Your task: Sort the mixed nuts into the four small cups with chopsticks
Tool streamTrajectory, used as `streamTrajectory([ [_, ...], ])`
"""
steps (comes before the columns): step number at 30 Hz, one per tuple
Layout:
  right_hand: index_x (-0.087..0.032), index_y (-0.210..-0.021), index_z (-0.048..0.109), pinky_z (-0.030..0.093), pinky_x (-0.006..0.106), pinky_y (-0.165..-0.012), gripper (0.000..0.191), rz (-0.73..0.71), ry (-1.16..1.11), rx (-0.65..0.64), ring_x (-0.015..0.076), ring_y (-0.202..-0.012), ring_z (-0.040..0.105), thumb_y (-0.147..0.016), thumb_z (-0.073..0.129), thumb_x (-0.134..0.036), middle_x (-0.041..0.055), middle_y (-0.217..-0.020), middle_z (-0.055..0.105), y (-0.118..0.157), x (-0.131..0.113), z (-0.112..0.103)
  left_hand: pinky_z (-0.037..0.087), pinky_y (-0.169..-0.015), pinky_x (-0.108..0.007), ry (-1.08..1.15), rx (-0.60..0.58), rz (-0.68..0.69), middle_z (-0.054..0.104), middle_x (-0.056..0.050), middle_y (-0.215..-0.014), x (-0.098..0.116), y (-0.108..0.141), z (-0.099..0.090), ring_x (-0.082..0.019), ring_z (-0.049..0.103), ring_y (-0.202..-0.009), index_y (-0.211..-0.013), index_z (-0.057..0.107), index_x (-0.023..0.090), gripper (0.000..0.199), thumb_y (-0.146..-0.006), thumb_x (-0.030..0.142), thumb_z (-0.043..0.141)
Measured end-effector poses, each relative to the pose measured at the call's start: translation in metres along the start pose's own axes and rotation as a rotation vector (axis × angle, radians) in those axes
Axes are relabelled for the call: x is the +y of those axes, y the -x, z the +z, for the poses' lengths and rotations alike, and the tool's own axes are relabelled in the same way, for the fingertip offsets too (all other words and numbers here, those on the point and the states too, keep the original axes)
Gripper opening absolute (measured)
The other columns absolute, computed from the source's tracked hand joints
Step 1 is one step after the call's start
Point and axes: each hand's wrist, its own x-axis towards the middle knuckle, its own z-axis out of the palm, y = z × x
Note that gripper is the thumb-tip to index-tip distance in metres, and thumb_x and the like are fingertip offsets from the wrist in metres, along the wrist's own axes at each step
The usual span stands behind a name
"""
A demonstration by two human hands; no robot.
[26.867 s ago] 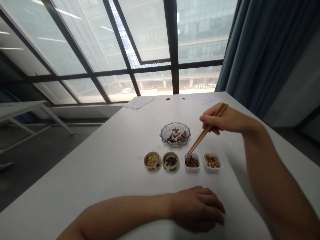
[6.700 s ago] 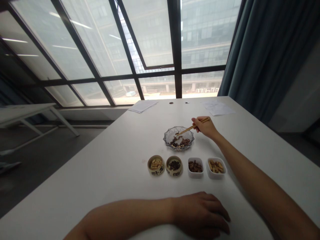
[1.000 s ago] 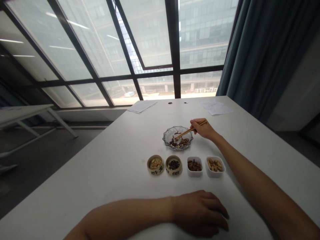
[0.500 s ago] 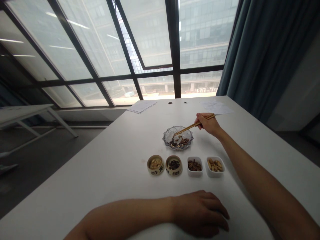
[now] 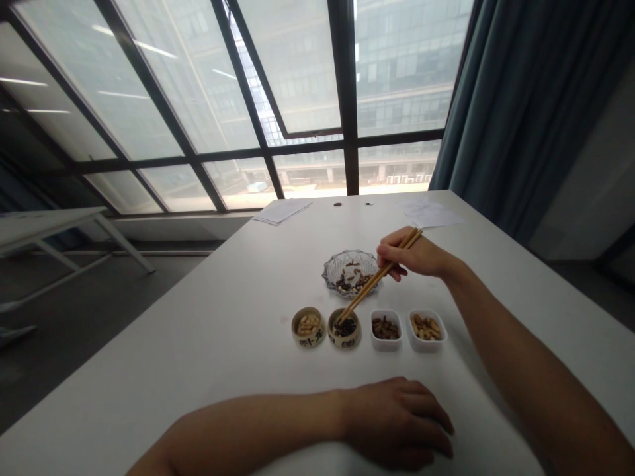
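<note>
My right hand (image 5: 407, 254) is closed around a pair of chopsticks (image 5: 380, 276), whose tips reach into a round beige dish (image 5: 345, 340) of small dark pieces, perhaps seeds or beans. Behind it stands a scalloped glass bowl (image 5: 329, 272) with mixed dark and brown bits. To the left is another round dish (image 5: 308, 338) holding pale shelled-peanut-like pieces. On the right are a white square cup (image 5: 386, 344) of brown pieces and a second white cup (image 5: 427, 345) of tan pieces. My left hand (image 5: 399, 423) lies flat on the table, fingers spread, holding nothing.
The white table (image 5: 223, 344) stretches toward the windows. Sheets of paper lie at its far left (image 5: 282, 211) and far right (image 5: 431, 213). A dark blue curtain (image 5: 501, 132) hangs on the right, and another white table (image 5: 54, 225) stands at the left.
The chopstick tips have moved from the glass bowl toward me into the round dish of dark pieces, and my right hand has tilted them more steeply. My left hand stays put.
</note>
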Motion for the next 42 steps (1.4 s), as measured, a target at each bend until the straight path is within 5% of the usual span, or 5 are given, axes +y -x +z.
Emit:
streamTrajectory([
  [8, -0.014, -0.071, 0.071, 0.04, 0.023, -0.038, 0.046, -0.047, -0.054, 0.031, 0.0126, -0.038, 0.055, -0.089, 0.073, -0.056, 0.0045, -0.05, 0.065, -0.002, 0.008, -0.005, 0.04, -0.119, -0.033, 0.004, 0.001, 0.007, 0.067, -0.006, -0.135, 0.001, 0.001, 0.001, -0.022, 0.059, -0.127, -0.12, 0.071, 0.016, 0.04, -0.099, 0.038, 0.046],
  [17, -0.014, -0.07, 0.071, 0.043, 0.025, -0.04, 0.055, -0.09, 0.051, 0.509, 0.0131, -0.04, 0.055, -0.089, 0.069, -0.065, 0.005, -0.049, 0.064, -0.018, 0.04, -0.012, 0.041, -0.118, -0.033, -0.005, 0.009, 0.006, 0.067, -0.006, -0.135, 0.001, 0.0, 0.001, -0.021, 0.059, -0.127, -0.119, 0.072, 0.017, 0.04, -0.099, 0.039, 0.046],
  [26, -0.016, -0.072, 0.07, 0.053, 0.029, -0.053, 0.051, 0.0, 0.216, 0.413, 0.0201, -0.054, 0.068, -0.093, 0.065, -0.062, 0.0074, -0.059, 0.069, -0.025, 0.081, -0.011, 0.04, -0.119, -0.032, -0.009, 0.013, 0.005, 0.067, -0.005, -0.135, 0.002, 0.001, 0.0, -0.021, 0.059, -0.127, -0.119, 0.072, 0.017, 0.04, -0.099, 0.039, 0.045],
  [42, -0.017, -0.074, 0.07, 0.049, 0.028, -0.056, 0.037, 0.005, 0.271, 0.339, 0.0191, -0.059, 0.066, -0.093, 0.065, -0.048, 0.006, -0.062, 0.07, -0.028, 0.098, 0.0, 0.041, -0.12, -0.032, -0.011, 0.009, -0.002, 0.067, -0.005, -0.136, 0.002, 0.001, 0.0, -0.02, 0.058, -0.129, -0.12, 0.071, 0.017, 0.038, -0.099, 0.038, 0.046],
])
